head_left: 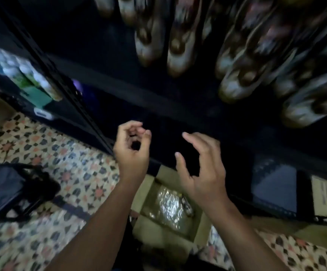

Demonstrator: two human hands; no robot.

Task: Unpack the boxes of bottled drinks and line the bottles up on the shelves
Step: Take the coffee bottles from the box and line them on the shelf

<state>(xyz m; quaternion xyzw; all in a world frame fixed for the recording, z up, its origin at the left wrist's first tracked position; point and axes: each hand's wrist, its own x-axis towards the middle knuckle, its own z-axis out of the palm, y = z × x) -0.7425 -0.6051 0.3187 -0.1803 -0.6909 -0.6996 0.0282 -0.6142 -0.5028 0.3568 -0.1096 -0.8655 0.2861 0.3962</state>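
Bottles (235, 71) stand in rows on a dark shelf (139, 90), at the top and right of the view. They look blurry, so their labels cannot be read. Some are near the front edge of the shelf, and more sit behind them.

Both hands are held up in front of the shelf, below the bottles. Neither hand touches a bottle. The left hand (132, 147) has its fingers curled in, with the tips close to the thumb. It holds nothing. The right hand (201, 169) is spread wider, with bent fingers and the thumb apart from them. It holds nothing too. The two hands are near each other but do not touch.

Down on the floor, under the hands, is a brown box (170, 212) with its flaps open. Shiny plastic wrap (168, 206) shows inside it. What lies under the wrap cannot be made out.

The floor (51, 149) has tiles with a star pattern. A dark bag (12, 192) lies on the floor at the left. On another shelf at the far left are some green and white packs (21, 73).
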